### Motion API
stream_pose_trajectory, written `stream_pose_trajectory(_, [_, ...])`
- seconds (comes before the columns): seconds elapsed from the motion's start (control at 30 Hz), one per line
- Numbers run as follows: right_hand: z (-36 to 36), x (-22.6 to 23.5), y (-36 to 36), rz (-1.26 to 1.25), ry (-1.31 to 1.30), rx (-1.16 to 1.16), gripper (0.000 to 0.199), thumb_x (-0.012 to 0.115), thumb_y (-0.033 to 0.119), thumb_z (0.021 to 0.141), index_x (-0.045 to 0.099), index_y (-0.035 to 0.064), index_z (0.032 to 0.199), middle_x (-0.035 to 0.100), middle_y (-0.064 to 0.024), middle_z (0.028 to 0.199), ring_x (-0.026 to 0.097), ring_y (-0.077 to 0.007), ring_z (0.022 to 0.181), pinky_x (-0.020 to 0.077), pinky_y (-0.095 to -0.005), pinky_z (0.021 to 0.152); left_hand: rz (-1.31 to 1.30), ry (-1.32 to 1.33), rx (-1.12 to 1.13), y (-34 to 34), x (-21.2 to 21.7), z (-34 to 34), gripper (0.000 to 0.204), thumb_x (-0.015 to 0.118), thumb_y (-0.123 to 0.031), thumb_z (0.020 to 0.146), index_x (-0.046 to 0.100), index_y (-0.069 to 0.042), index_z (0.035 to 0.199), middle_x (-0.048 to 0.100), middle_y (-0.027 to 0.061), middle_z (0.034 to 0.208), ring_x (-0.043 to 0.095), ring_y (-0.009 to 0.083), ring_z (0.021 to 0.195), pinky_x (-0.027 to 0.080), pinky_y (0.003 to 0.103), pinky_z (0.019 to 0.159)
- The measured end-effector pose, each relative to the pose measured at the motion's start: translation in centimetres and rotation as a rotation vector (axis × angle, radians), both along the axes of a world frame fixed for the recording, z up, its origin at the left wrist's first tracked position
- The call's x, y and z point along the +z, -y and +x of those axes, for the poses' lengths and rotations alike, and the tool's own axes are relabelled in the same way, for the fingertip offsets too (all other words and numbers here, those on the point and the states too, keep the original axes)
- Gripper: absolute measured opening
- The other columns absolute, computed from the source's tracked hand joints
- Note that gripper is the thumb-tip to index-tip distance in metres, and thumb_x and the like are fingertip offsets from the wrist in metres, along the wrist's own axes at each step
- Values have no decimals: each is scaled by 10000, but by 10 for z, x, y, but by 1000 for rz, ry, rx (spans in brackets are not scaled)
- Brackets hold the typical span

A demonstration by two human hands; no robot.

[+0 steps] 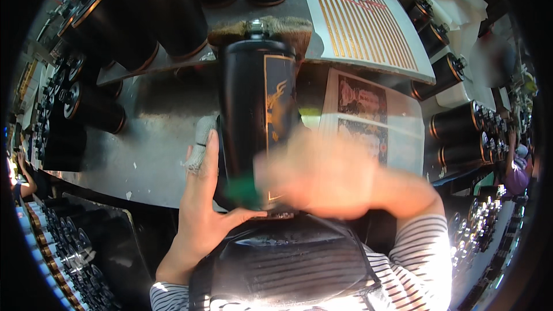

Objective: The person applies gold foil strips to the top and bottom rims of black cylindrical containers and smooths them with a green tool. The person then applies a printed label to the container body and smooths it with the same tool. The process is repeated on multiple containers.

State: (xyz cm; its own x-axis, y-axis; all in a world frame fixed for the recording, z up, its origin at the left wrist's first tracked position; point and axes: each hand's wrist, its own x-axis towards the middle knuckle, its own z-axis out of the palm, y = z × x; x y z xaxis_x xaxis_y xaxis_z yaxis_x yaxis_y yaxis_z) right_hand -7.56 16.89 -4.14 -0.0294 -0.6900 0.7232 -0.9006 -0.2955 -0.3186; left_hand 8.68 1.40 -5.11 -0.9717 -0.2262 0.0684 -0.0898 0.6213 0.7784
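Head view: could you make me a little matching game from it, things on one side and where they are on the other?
Things:
1. black bottle
2. left hand
3. sheet of gold strips
4. right hand

Places or states:
A. flat on the table, far right
B. blurred, over the bottle's lower front
C. lying lengthwise, gold label up
D. cupped against the bottle's left side, one finger wrapped

Pairs: 1-C, 2-D, 3-A, 4-B

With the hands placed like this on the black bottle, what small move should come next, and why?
Probably one more press of the right hand along the gold label. The left hand steadies the black bottle at its base, with a bandaged finger beside it. The right hand is blurred over the label's lower part, with something green at its edge, so that part seems unfinished.
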Motion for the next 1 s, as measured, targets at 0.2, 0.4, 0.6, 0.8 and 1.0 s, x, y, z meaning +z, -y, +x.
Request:
stream_pose_trajectory(0.2, [-30, 9, 26, -233, -302, -428, 149, 673, 129, 693, 656, 78, 832, 637, -40, 815, 599, -222, 673, 468, -310, 542, 6, -90, 24, 5, -2, 19, 1095, 844, -291, 600, 221, 26, 1443, 314, 204, 1471, 321, 358, 1351, 152, 520, 1118])
stream_pose_trajectory(0.4, [74, -2, -38, -185, -110, -81, 163, 663, 40, 699, 655, 35, 861, 648, -87, 834, 614, -177, 694, 516, -286, 601, -163, -95, -42, 7, 2, 11, 1148, 841, -318, 576, 185, 10, 1459, 273, 198, 1490, 297, 390, 1349, 175, 507, 1115])
stream_pose_trajectory(0.6, [28, 8, -105, -73, 1083, -439, 167, 701, 135, 813, 639, 26, 924, 610, 7, 808, 562, -120, 704, 453, -229, 701, 59, -395, -173, 0, -1, -28, 1183, 808, -486, 603, 171, 17, 1463, 208, 216, 1512, 264, 352, 1373, 207, 440, 1124])
stream_pose_trajectory(0.8, [-78, -15, -194, 179, 769, -1025, 376, 715, 214, 812, 598, 61, 1135, 575, -18, 776, 531, -88, 700, 419, -240, 629, 90, -497, 57, 12, 21, -66, 516, 480, -251, 966, 368, 46, 1372, 380, 166, 1430, 418, 289, 1285, 365, 412, 1053])
stream_pose_trajectory(1.0, [-147, -19, -208, 379, -240, -1173, 424, 731, 183, 735, 639, 163, 1148, 511, -32, 709, 507, -198, 676, 446, -317, 577, -30, -514, 52, 3, 41, -83, 407, 468, -116, 949, 440, 40, 1323, 447, 144, 1361, 492, 209, 1112, 417, 343, 952])
